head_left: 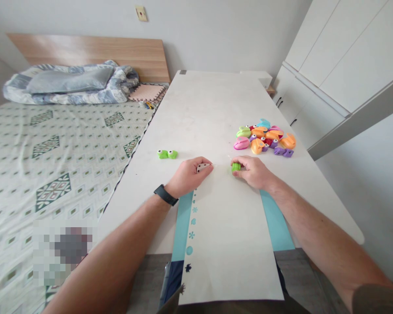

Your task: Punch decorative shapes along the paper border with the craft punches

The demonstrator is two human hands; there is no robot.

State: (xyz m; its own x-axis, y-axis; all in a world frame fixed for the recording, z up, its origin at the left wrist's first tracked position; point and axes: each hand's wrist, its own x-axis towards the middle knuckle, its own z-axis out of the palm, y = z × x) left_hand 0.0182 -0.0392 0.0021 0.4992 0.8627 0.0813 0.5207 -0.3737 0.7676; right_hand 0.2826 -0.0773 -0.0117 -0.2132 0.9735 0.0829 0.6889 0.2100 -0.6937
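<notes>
Near the middle of the frame, both hands rest at the far end of a long sheet of paper (229,244) that lies on the white table (199,109) and runs down to the lower edge of the frame. The left hand (188,176), with a black watch (165,195) on its wrist, has its fingers curled shut around a small whitish piece (203,167) with dark dots, only its tip showing between thumb and forefinger. Just to the right, apart from it, the right hand (253,172) pinches a small green punch (236,166) between thumb and fingers, pressed down at the paper's far edge. The paper is cream in the middle with a teal strip (182,222) along its left side and another along its right; a row of small cut shapes runs down beside the left strip. To the left of the hands, well apart, a green frog-shaped punch (167,154) sits alone on the table. In the right of the frame, beyond the right hand, a pile of coloured punches (265,137) in orange, pink, green, blue and purple lies together. The left of the frame is filled by a bed (52,148) with a patterned cover, and a folded quilt (72,83) lies against its wooden headboard at upper left. White cupboards (340,48) stand at upper right.
</notes>
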